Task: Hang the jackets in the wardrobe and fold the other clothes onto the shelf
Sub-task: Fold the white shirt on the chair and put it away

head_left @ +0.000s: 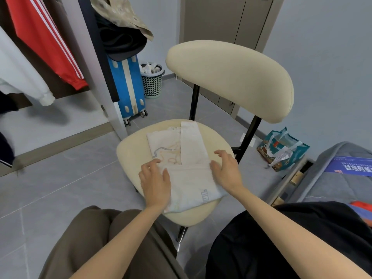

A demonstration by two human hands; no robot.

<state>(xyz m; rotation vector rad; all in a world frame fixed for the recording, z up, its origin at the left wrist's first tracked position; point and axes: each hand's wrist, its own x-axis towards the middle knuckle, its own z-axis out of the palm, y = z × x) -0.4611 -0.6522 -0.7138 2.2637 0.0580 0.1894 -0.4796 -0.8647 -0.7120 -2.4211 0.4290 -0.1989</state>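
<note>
Grey tiled floor [60, 178] under plain pale blue-grey walls [322, 67], evenly lit. In the middle, a cream padded chair [229, 77] on black legs, with taupe panelled doors [217, 19] behind. Further back on the left, a blue suitcase [128, 87] just beside a green mesh basket [152, 83]; on the right, a teal bag [281, 150] on the floor near a grey-covered bed [332, 182].

It was a bedroom in a home, as shown by an open wardrobe [94, 81] with a red jacket [46, 43] hanging inside, a blue suitcase [128, 87] and a mesh bin [152, 85] on the grey tiled floor [60, 178], a cream padded chair [231, 77] and a bed [332, 184] under a grey quilt.
</note>
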